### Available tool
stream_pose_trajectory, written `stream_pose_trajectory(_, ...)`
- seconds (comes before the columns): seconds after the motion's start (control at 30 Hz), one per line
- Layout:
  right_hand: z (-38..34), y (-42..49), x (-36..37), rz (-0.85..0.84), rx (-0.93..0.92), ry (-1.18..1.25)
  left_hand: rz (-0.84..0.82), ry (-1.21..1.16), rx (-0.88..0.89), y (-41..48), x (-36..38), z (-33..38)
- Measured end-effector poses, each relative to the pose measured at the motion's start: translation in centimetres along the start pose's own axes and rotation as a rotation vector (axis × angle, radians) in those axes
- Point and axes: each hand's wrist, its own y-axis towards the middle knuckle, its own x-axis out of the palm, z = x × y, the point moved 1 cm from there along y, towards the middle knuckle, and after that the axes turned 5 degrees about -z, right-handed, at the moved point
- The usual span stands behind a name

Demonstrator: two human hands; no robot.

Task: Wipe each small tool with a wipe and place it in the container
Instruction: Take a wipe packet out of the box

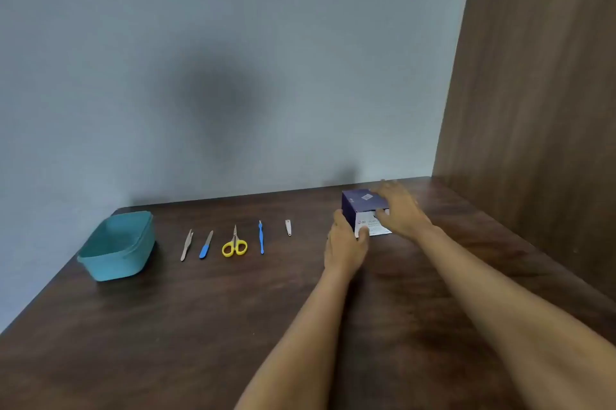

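- Both forearms are bare and reach forward across the bench (200, 326) to its far right corner, coming together at the wipe box (355, 203).
- The left hand (346, 239) is cupped round the box's near left corner, with the thumb on the white front face and the fingers along the side. Its grip is closed on the box.
- The right hand (400, 209) is blurred. Its fingers are spread flat over the box top and the thumb sits by the front edge, so the grip is open. I cannot tell whether the palm touches.
- The box is a small cardboard cuboid, dark blue on top with a white printed front, and it sits near the wall (200, 43).
- The container (113, 263) is a teal plastic tub with rounded corners. It stands open at the left end of the bench, well apart from the box.
- Five tools lie between them in a row, apart from each other, each with its long axis running away from me towards the wall.
- The tweezers (186, 245) are pale metal and lean slightly right.
- The file (206, 245) has its blue handle nearer me and its blade farther away.
- The scissors (234, 243) have their yellow loops nearer me and their closed blades pointing at the wall.
- A thin blue-handled tool (261, 238) lies almost straight.
- The small silver nail clipper (288, 228) is the tool closest to the box.
- The bench is dark wood-grain and faintly glossy. A brown wooden panel (533, 76) stands along its right side.
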Motion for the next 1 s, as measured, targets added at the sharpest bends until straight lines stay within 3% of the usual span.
stream_pose_trajectory(0.23, 0.7, 0.1, 0.3, -0.045, -0.026, 0.05, 0.044, 0.076, -0.056, 2.1, 1.7, -1.3)
stream_pose_trajectory(0.5, 0.6, 1.3, -1.9, -0.178, -0.092, -0.234, 0.082, 0.187, -0.079, 2.9, 2.1, -1.5)
stream_pose_trajectory(0.6, -0.2, 1.7, -2.6, -0.166, -0.114, -0.232, 0.093, 0.202, -0.082, 2.8, 2.1, -1.5)
stream_pose_trajectory(0.73, -0.3, 2.7, -4.0, -0.054, -0.085, -0.133, 0.098, 0.208, -0.087, 2.6, 2.2, -1.6)
stream_pose_trajectory(0.83, -0.1, 3.5, -4.4, 0.24, -0.04, -0.06, 0.1, 0.227, -0.083, 2.5, 2.2, -1.6)
stream_pose_trajectory(0.93, -0.2, 4.2, -3.9, 0.486, 0.055, -0.273, 0.102, 0.237, -0.077, 2.5, 2.2, -1.6)
stream_pose_trajectory(1.0, -0.6, 4.5, -3.5, 0.471, 0.121, -0.311, 0.1, 0.233, -0.078, 2.5, 2.1, -1.5)
